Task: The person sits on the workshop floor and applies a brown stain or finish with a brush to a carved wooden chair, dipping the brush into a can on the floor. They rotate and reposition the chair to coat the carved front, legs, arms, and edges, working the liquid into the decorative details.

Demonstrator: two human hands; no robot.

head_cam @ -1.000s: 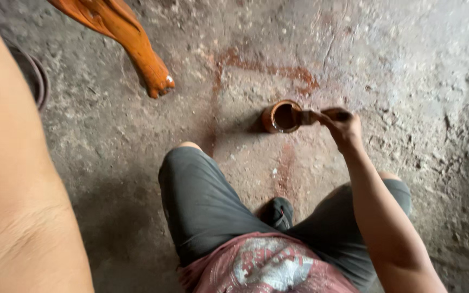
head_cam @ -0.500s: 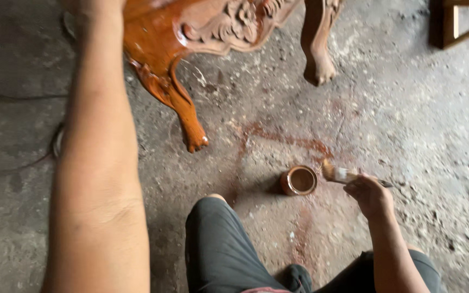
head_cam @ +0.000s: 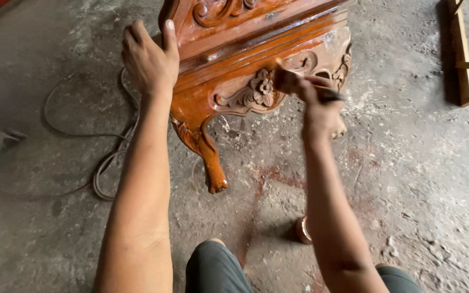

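- Spreading under everything, the concrete floor [head_cam: 408, 179] is grey, rough and pitted, with reddish stain marks near the person's knees.
- Carved wooden furniture [head_cam: 256, 49], tipped so its curved leg [head_cam: 204, 152] ends in a small foot on the floor, fills the top centre; its flat bands shine glossy orange-brown, which I judge to be fresh coating already laid on.
- Around the carved flower [head_cam: 261, 89] and scrollwork, the apron looks duller and patchier, and a pale bare-looking patch shows near the upper right corner, so the relief seems to be what is left.
- Fingers of the left hand [head_cam: 150, 59] are curled together over the top edge of the furniture, clamped on it to steady it.
- Closed around the dark handle of a brush [head_cam: 286, 78], the right hand [head_cam: 321, 108] presses the bristle end against the carving just beside the flower.
- A thin cable [head_cam: 104, 163] loops across the floor on the left.
- Partly hidden behind the right forearm, a small round tin [head_cam: 302, 230] with a coppery wall sits on the floor by the knee.
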